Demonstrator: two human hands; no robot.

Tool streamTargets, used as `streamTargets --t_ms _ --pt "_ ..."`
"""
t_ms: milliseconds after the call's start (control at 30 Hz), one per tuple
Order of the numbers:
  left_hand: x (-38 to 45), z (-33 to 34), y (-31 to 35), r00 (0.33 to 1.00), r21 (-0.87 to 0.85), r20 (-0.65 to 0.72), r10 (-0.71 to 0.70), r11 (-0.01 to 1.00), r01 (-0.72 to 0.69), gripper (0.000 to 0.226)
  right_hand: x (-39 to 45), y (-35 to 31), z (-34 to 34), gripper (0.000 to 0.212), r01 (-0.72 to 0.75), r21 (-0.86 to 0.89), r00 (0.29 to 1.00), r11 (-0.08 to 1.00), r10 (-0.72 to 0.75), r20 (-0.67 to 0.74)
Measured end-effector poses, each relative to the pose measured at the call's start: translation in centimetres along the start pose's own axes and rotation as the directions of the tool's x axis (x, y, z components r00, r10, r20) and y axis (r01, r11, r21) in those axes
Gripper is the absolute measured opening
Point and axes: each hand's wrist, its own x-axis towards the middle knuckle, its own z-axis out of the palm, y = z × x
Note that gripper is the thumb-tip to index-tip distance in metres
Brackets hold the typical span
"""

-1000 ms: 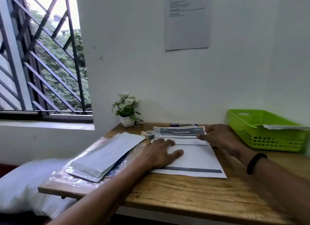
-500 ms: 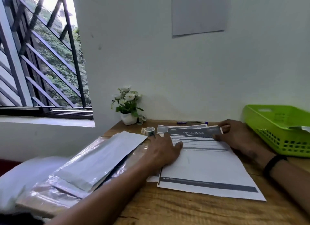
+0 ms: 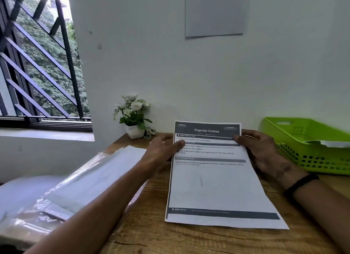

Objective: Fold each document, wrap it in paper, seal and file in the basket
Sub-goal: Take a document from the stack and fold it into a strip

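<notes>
A printed document (image 3: 214, 183) headed "Organize Clothes" has its far end lifted off the wooden desk (image 3: 147, 233), while its near edge stays on the wood. My left hand (image 3: 162, 151) pinches its upper left edge, thumb on the printed face. On the upper right edge my right hand (image 3: 263, 153) grips it the same way. A stack of white wrapping sheets (image 3: 98, 176) in clear plastic lies at the left. The green basket (image 3: 295, 142) at the right holds a wrapped white packet (image 3: 333, 143).
A small white pot of flowers (image 3: 134, 117) stands against the wall at the desk's back, with a small object beside it. A sheet (image 3: 214, 13) is pinned to the wall above. A barred window (image 3: 37, 64) is at the left, with a white pillow (image 3: 20, 191) below the desk's left edge.
Both hands went from lying flat on the document to gripping its top corners, and its far end has risen off the desk. The camera moved closer and tilted.
</notes>
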Motion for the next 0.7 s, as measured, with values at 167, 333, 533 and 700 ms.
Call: streamTargets --t_ms 167,333,533,700 --pt "-0.3 -0.6 0.6 0.989 -0.293 0.121 -0.079 0.95 0.112 0.024 -0.8 -0.1 0.9 0.039 -0.115 0.086 0.961 0.99 0.089 0.263" --pt "0.0 -1.1 -0.3 0.99 -0.239 0.077 -0.115 0.962 0.131 0.032 -1.5 -0.4 1.5 0.035 -0.19 0.055 0.911 0.98 0.155 0.382" --pt "0.5 -0.9 -0.6 0.997 -0.259 -0.073 -0.032 0.966 0.012 0.037 -0.7 -1.0 1.3 0.04 -0.364 0.067 0.881 0.929 0.32 0.349" --pt "0.8 -0.7 -0.4 0.991 -0.28 -0.134 0.0 0.959 -0.038 0.054 -1.4 -1.1 1.7 0.054 -0.182 -0.242 0.863 0.953 0.273 0.425"
